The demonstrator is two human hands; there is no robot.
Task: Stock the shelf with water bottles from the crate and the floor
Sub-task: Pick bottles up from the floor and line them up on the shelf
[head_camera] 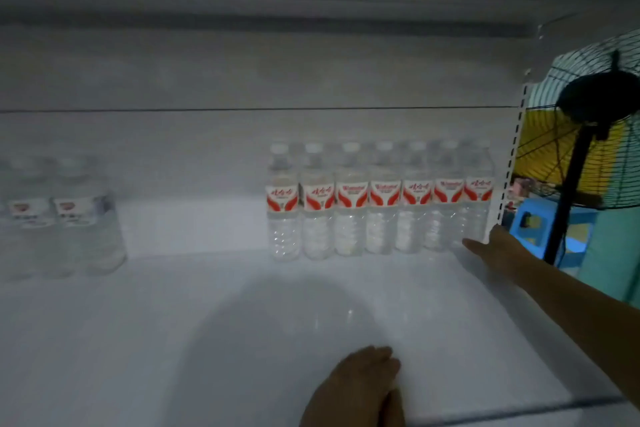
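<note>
Right hand (pixel 485 246): reaches far back to the right end of the shelf, fingers straight, fingertips at the base of the last bottle; it holds nothing.
Left hand (pixel 360 381): lies flat near the front edge of the shelf, fingers relaxed and together, holding nothing.
Shelf (pixel 173 340): white and deep, with a wide bare stretch between two groups of bottles.
Row of bottles (pixel 381 201): seven with red labels stand upright, side by side along the back, running from the middle to the right post.
Left group (pixel 65 215): blurred bottles with paler labels, well apart from the row.
Key relation: the gap opens to the left of the row, nearer the left hand; the right hand sits at the already filled end.
Crate and floor: out of view, so the supply cannot be judged.
Fan (pixel 588 135): stands beyond the right post.
</note>
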